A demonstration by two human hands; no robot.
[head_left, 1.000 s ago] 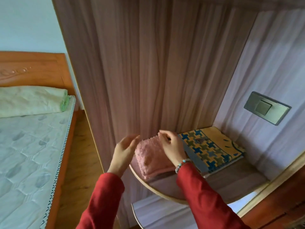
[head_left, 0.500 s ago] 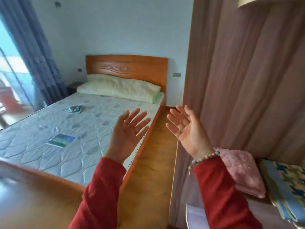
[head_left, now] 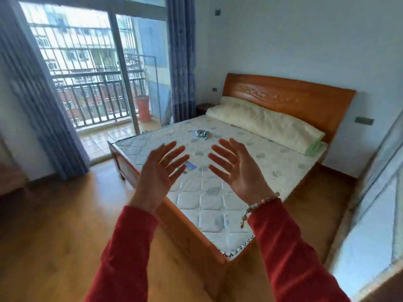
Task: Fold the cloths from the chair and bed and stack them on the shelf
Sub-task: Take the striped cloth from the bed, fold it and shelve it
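Since the half-second-old picture the view has swung leftward off the wooden shelf unit: the pink and patterned folded cloths have dropped out of sight, and the whole bed [head_left: 218,192] with the balcony door now fills the picture. Both hands have stayed raised and empty, now in front of the mattress rather than beside it.

Nearest, two red sleeves [head_left: 290,247] rise from the bottom edge, their elbows cut off. The left hand [head_left: 158,173] shows its back, fingers straight and fanned apart, holding nothing. The right hand [head_left: 236,168] turns its palm inward, fingers likewise spread and empty; a beaded bracelet [head_left: 259,203] circles its wrist.

Between the two hands a small flat blue-green item [head_left: 190,166] lies on the mattress, partly hidden by the left fingers; whether it is a cloth or a card cannot be told. Farther up the mattress, well apart from both hands, a crumpled pale blue-green cloth [head_left: 199,134] lies loose; its pattern is too small to read. Beyond it a long cream pillow [head_left: 263,123] rests against the wooden headboard [head_left: 287,99].

At the right edge a pale panel [head_left: 370,225] is blurred and cut off. Far left, blue curtains [head_left: 43,110] flank the glass door [head_left: 91,68], smeared by motion, with a reddish pot [head_left: 144,107] on the balcony outside.
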